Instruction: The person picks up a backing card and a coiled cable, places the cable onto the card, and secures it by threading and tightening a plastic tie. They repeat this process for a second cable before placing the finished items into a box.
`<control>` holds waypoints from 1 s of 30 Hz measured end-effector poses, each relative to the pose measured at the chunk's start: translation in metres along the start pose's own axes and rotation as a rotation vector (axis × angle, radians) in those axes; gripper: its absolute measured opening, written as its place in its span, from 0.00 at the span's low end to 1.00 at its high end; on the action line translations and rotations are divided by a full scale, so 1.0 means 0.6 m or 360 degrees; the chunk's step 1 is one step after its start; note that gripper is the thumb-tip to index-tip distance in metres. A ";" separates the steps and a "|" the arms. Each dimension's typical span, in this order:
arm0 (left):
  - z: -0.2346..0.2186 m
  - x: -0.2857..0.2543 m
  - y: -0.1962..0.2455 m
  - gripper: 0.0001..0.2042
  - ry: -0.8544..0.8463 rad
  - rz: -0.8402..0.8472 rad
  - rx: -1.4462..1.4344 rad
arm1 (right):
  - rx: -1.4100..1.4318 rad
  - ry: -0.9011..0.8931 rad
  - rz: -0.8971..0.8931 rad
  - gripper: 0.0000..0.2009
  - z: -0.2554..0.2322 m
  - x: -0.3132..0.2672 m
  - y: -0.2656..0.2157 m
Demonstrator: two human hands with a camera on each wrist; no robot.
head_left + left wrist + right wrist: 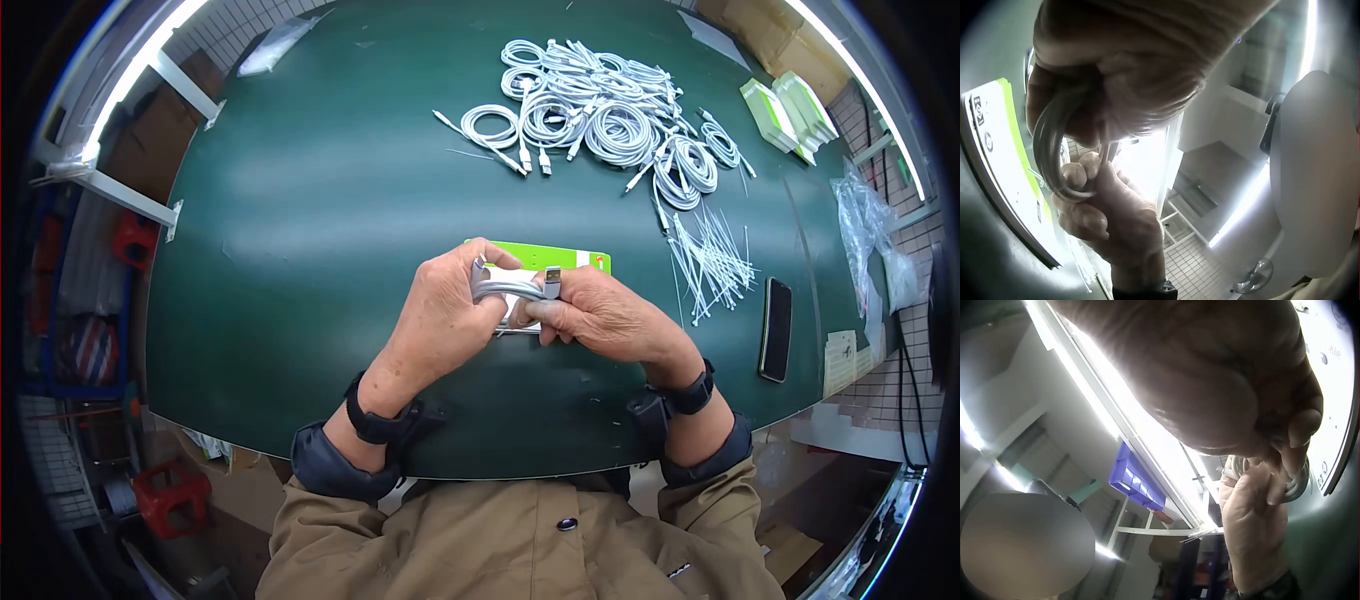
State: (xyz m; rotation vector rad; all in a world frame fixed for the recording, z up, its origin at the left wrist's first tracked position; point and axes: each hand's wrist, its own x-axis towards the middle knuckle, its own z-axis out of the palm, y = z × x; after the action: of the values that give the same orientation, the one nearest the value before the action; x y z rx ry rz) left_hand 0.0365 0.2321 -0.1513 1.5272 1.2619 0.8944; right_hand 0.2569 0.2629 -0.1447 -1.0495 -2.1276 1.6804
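In the middle of the head view, the left hand (440, 315) and right hand (612, 318) hold a coiled white cable (510, 289) between them, over the bench (290, 270). The left fingers are curled round the coil's left side; the right fingers and thumb pinch its right side, beside a plug (552, 281). The bench's near edge runs just below the forearms at the bottom; its left edge lies well apart from the hands, with green surface between. Toward the upper right are a pile of cables (620, 130) and, below it, ties (712, 262); a phone (775, 330) lies near the right edge. The hands hide the coil's ends and part of a green-and-white pack (535, 256) behind them; both wrist views are dim around the fingertips. The held strands run left to right, the plug's metal end points to the top of the frame, and the pack's long side also runs left to right.
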 end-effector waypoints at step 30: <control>-0.004 0.003 -0.005 0.32 0.0267 0.0264 -0.0137 | 0.0632 0.0258 -0.0179 0.19 0.016 -0.003 0.001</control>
State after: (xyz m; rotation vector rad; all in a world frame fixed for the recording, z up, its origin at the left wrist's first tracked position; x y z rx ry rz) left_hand 0.0336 0.2347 -0.1531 1.5303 1.2098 1.1904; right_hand 0.2526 0.2544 -0.1480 -0.8929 -1.6303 1.7948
